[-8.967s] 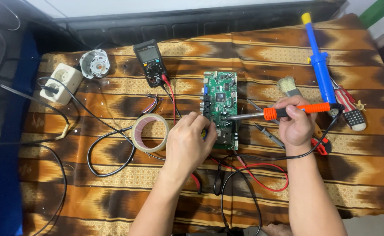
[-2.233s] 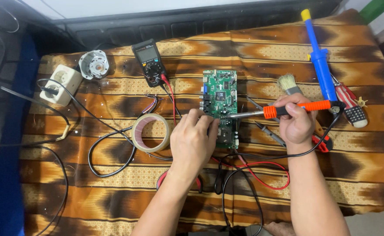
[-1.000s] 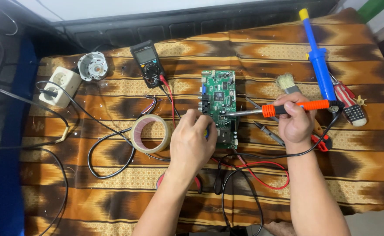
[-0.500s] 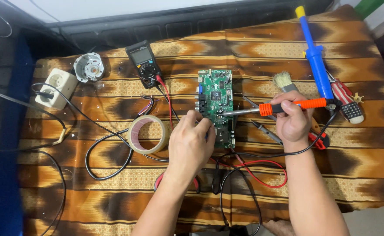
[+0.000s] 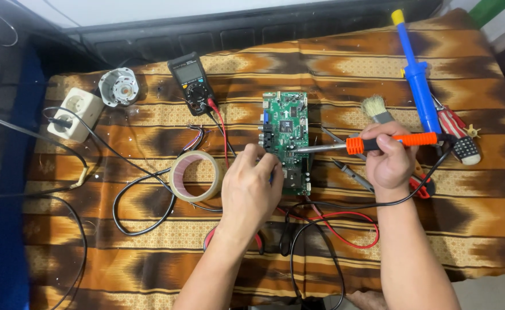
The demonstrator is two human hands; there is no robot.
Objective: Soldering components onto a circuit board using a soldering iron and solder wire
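Note:
A green circuit board point(image 5: 287, 123) lies on the brown patterned cloth. My right hand point(image 5: 387, 158) grips a soldering iron point(image 5: 373, 143) by its orange handle; the metal tip reaches left onto the board. My left hand point(image 5: 251, 186) rests at the board's lower left edge with the fingers pinched together against it; whatever they pinch is hidden.
A roll of tape point(image 5: 195, 175) lies left of my left hand. A black multimeter point(image 5: 191, 80) with red and black leads sits behind it. A white power socket point(image 5: 75, 114), a small metal motor point(image 5: 119, 86), a blue desoldering pump point(image 5: 416, 74), a brush point(image 5: 376, 109) and screwdrivers point(image 5: 456, 135) surround the board.
The view has drifted slightly. Both hands keep almost the same pose at the board, the iron's tip still on it.

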